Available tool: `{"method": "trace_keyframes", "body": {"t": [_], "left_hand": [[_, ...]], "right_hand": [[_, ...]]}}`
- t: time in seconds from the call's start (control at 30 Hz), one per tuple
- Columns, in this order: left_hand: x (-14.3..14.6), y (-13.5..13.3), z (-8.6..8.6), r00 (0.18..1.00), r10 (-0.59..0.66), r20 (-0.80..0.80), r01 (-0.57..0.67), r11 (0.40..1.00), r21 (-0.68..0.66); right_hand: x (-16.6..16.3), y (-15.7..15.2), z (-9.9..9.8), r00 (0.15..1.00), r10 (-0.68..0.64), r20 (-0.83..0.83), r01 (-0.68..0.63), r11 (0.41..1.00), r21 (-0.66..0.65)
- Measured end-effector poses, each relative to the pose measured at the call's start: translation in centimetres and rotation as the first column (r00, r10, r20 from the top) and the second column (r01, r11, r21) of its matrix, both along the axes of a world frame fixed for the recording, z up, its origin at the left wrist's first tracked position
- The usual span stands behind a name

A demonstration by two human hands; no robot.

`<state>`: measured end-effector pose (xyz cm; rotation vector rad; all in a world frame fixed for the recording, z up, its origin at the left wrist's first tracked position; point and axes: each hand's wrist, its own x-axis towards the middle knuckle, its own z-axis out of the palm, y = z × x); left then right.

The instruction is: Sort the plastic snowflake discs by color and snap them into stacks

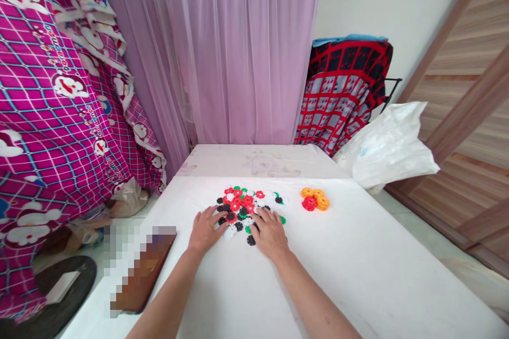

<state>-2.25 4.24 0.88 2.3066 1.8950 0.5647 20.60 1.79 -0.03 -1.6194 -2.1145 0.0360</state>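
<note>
A pile of small flat plastic discs (242,202) in red, black, white and green lies on the white table (358,265). My left hand (204,230) rests flat at the pile's near left edge, fingers stretched onto the discs. My right hand (270,232) lies flat at the pile's near right edge, fingers spread over a few discs. Neither hand grips anything. A small cluster of orange and red discs (315,200) sits apart to the right of the pile.
A brown phone-like slab (145,270) lies near the table's left edge. A white plastic bag (387,148) sits at the back right. Pink curtain (238,47) and patterned bedding (59,106) stand behind and left; a wooden door (473,106) is on the right.
</note>
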Motion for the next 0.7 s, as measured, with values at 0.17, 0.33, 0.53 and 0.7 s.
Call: {"method": "trace_keyframes", "body": {"t": [0.17, 0.33, 0.53, 0.7], "left_hand": [[1.2, -0.4, 0.5, 0.998, 0.043, 0.037, -0.042, 0.999, -0.032], [2.4, -0.1, 0.9, 0.994, 0.058, 0.092, -0.054, 0.997, -0.045], [2.7, 0.6, 0.8, 0.98, 0.08, 0.181, -0.062, 0.993, -0.103], [1.9, 0.7, 0.2, 0.975, 0.058, 0.215, -0.047, 0.997, -0.054]], "right_hand": [[1.3, 0.0, -0.9, 0.985, -0.163, -0.051, 0.169, 0.974, 0.152], [0.6, -0.1, -0.7, 0.998, 0.026, -0.055, -0.009, 0.958, 0.288], [-0.6, 0.1, -0.2, 0.99, 0.106, -0.093, -0.075, 0.956, 0.283], [-1.0, -0.5, 0.5, 0.983, 0.158, -0.092, -0.129, 0.956, 0.263]]}}
